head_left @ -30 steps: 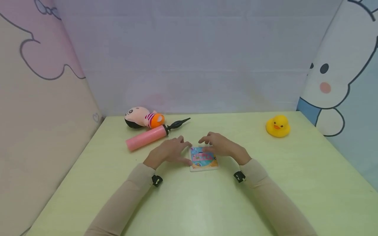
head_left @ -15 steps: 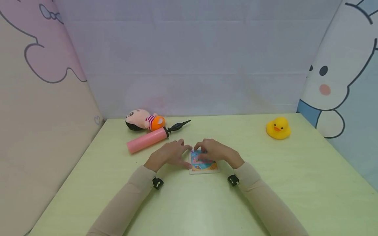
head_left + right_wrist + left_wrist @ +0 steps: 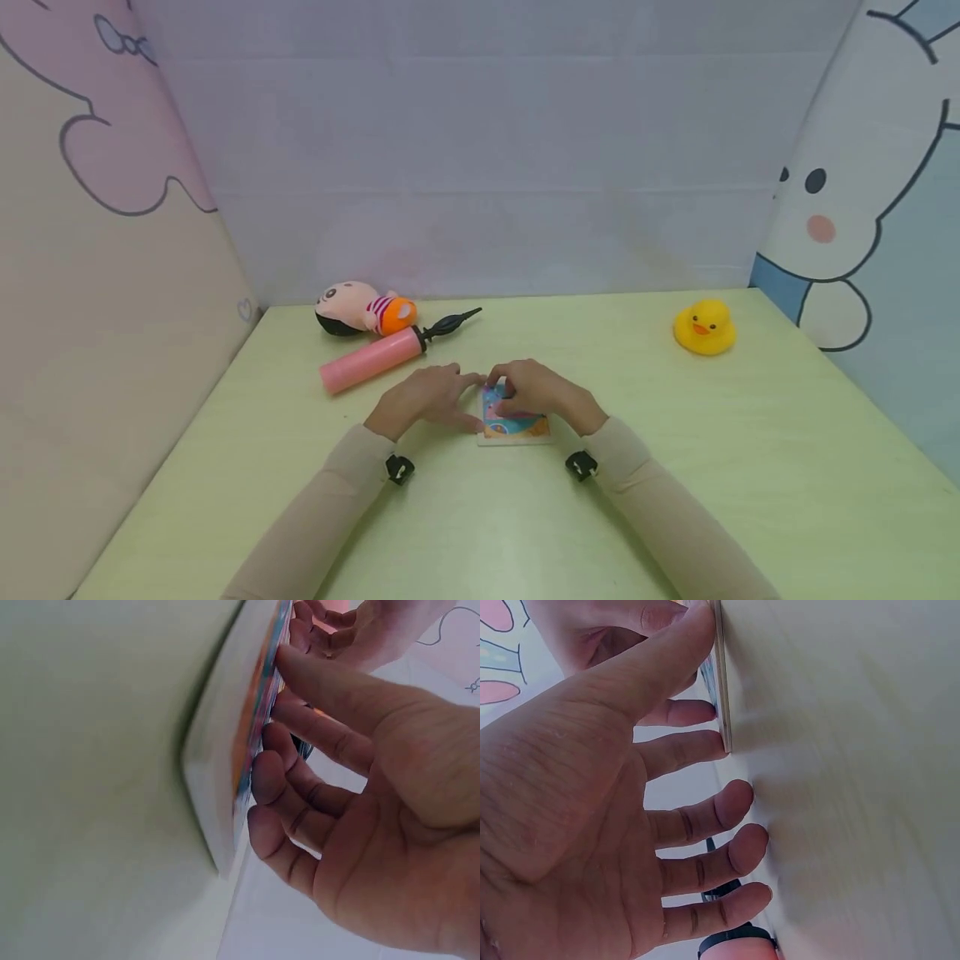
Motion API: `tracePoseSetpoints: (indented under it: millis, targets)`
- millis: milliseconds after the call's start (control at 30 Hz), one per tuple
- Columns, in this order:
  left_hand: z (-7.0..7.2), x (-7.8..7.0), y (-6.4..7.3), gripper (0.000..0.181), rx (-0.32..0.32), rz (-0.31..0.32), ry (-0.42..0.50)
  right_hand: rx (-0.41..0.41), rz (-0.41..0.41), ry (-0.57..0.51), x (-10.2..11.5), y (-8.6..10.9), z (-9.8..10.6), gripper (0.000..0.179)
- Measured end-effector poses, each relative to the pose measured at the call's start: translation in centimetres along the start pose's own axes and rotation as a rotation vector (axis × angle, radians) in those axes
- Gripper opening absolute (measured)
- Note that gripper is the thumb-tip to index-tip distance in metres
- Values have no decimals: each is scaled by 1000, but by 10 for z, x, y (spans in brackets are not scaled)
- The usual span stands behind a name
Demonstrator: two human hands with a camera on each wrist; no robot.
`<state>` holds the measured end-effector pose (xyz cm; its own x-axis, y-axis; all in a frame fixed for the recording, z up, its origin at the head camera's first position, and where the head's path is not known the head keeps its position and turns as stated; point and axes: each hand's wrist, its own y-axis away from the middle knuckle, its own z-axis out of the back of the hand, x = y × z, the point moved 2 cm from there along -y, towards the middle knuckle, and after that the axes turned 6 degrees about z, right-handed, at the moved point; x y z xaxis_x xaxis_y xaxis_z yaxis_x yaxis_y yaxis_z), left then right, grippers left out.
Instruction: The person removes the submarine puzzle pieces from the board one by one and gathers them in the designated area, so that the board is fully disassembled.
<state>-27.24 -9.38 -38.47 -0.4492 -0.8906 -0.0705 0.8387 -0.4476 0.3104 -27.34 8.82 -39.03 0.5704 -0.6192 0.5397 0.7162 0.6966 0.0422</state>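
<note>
A small flat square board (image 3: pixel 517 440) with a colourful printed picture lies on the table between the hands. My left hand (image 3: pixel 426 398) is at its left side, thumb and forefinger touching near its two left corners. In the left wrist view the left hand's other fingers (image 3: pixel 739 802) are only slightly bent and hold nothing. My right hand (image 3: pixel 538 390) reaches over the board from the right, its bent fingers covering part of the picture. In the right wrist view its thumb (image 3: pixel 300 671) and forefinger meet the printed face; whether they pinch a piece is hidden.
A pink hand pump (image 3: pixel 371 360) with a black nozzle lies behind the left hand. Behind it is a plush doll (image 3: pixel 360 308) in orange and stripes. A yellow rubber duck (image 3: pixel 703 327) sits at the back right of the pale green table (image 3: pixel 750 467).
My right hand has moved left over the board and its fingers have drawn in onto the picture. The left hand keeps its place at the left edge.
</note>
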Motion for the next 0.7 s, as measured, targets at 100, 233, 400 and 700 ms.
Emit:
tracePoseSetpoints:
  millis: [100, 233, 400, 700]
  targets:
    - [1, 0, 1, 80, 22, 16, 17, -18, -60, -32, 2, 0, -1, 33]
    - [1, 0, 1, 80, 18, 17, 8, -37, -137, -63, 3, -1, -2, 33]
    - [2, 0, 1, 80, 24, 30, 5, -40, -166, -70, 4, -3, -2, 34]
    - [-1, 0, 1, 82, 46, 35, 16, -21, -179, -80, 6, -3, -4, 35]
